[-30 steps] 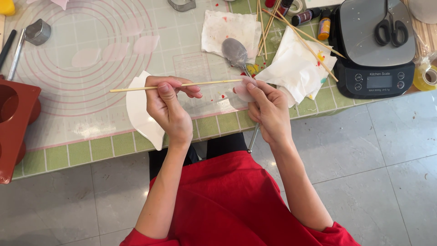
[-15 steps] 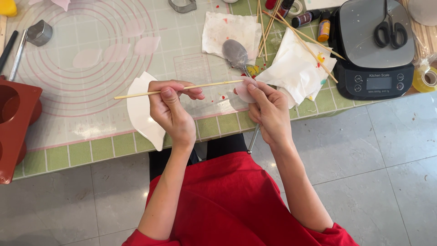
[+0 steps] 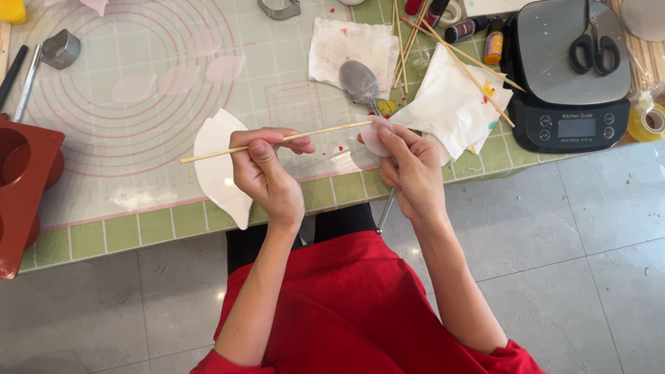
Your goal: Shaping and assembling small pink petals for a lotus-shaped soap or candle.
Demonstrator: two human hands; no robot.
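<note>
My left hand (image 3: pixel 267 173) pinches a thin wooden skewer (image 3: pixel 222 152) held level over a pale green baking mat (image 3: pixel 138 201). The skewer's right tip meets a small pale pink petal-shaped piece (image 3: pixel 372 136), which my right hand (image 3: pixel 409 166) holds between thumb and fingers. Just under my left hand lies a white leaf-shaped plate (image 3: pixel 218 173). A metal spoon (image 3: pixel 360 82) rests on the mat behind my right hand, its handle running under that hand and past the table edge.
Several translucent petals (image 3: pixel 176 78) lie on the mat's ringed pattern. A red silicone mould (image 3: pixel 21 187) sits at the left edge. Stained paper towels (image 3: pixel 450 104), more skewers, small colour bottles (image 3: pixel 493 47), and a kitchen scale (image 3: pixel 571 104) carrying scissors (image 3: pixel 596 45) crowd the right.
The skewer has tilted slightly, its left end lower and a little nearer my left hand. Both hands stay in nearly the same place.
</note>
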